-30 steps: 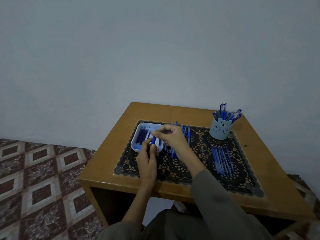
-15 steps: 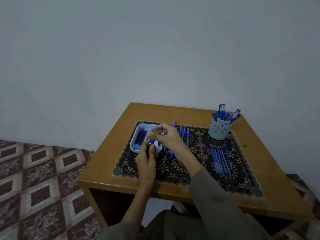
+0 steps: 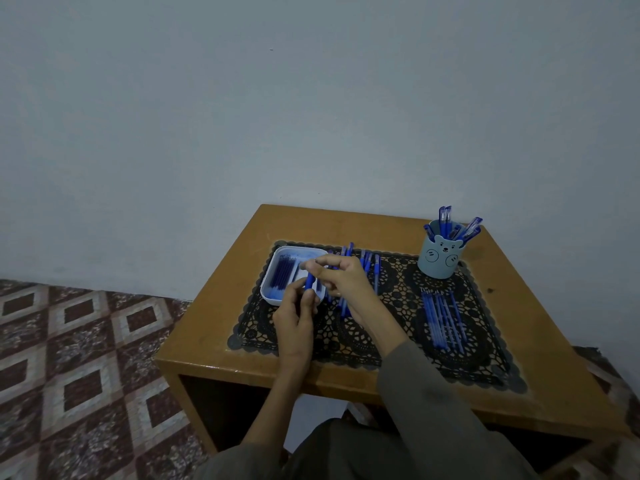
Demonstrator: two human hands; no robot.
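My left hand (image 3: 296,315) grips a blue pen (image 3: 309,281) upright over the near edge of a white tray (image 3: 273,296). My right hand (image 3: 341,277) pinches the pen's top end with thumb and fingertips; what it pinches there is too small to tell. The tray holds several dark blue refills (image 3: 283,271). Behind my right hand several blue pens (image 3: 367,263) lie on a black lace mat (image 3: 398,327). A second row of blue pen barrels (image 3: 443,318) lies on the mat at the right.
A light blue bear-face cup (image 3: 439,259) with several capped blue pens stands at the table's back right. The small wooden table (image 3: 540,386) stands against a plain wall. Patterned tile floor (image 3: 76,368) lies to the left.
My hands have stayed together over the tray's near edge. My right fingers have shifted slightly at the pen's top. The view has barely moved.
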